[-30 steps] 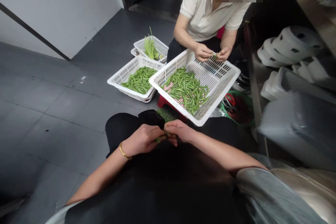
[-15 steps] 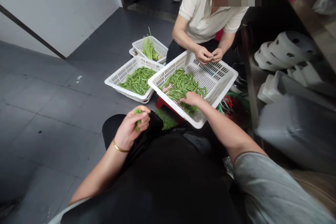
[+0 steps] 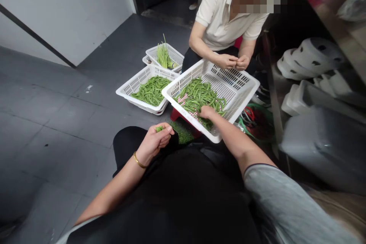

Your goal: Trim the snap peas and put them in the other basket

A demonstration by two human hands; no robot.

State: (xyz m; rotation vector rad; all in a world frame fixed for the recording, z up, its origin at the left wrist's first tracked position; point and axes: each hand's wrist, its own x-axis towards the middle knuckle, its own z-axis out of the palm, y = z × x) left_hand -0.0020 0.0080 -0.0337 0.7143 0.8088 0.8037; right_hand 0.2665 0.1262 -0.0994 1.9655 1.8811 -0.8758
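Observation:
My left hand point(image 3: 158, 139), with a gold bangle at the wrist, is closed in front of my left knee. Green pea pods point(image 3: 159, 128) poke out of its fist. Inside a large white slotted basket point(image 3: 191, 119), my right hand point(image 3: 207, 112) reaches down, touching a heap of green pea pods point(image 3: 200, 95). Its fingers look curled together at the heap's near side, and what they pinch is hidden. The basket's near end is close to my lap, above a red stool point(image 3: 178, 115). Across from me, a co-worker's hands point(image 3: 236, 62) meet over the basket's far rim.
Left of the big basket, a second white basket point(image 3: 128, 92) holds more pods. Behind it, a smaller basket point(image 3: 178, 55) carries long green stalks point(image 3: 163, 56). Green scraps point(image 3: 183, 135) lie below, near my knees. White tubs point(image 3: 311, 57) and a grey bin point(image 3: 323, 145) line the right side.
My left hand has turned and shifted slightly right, its pods now showing at the top of the fist. My right hand stays at the heap. The view has tilted slightly.

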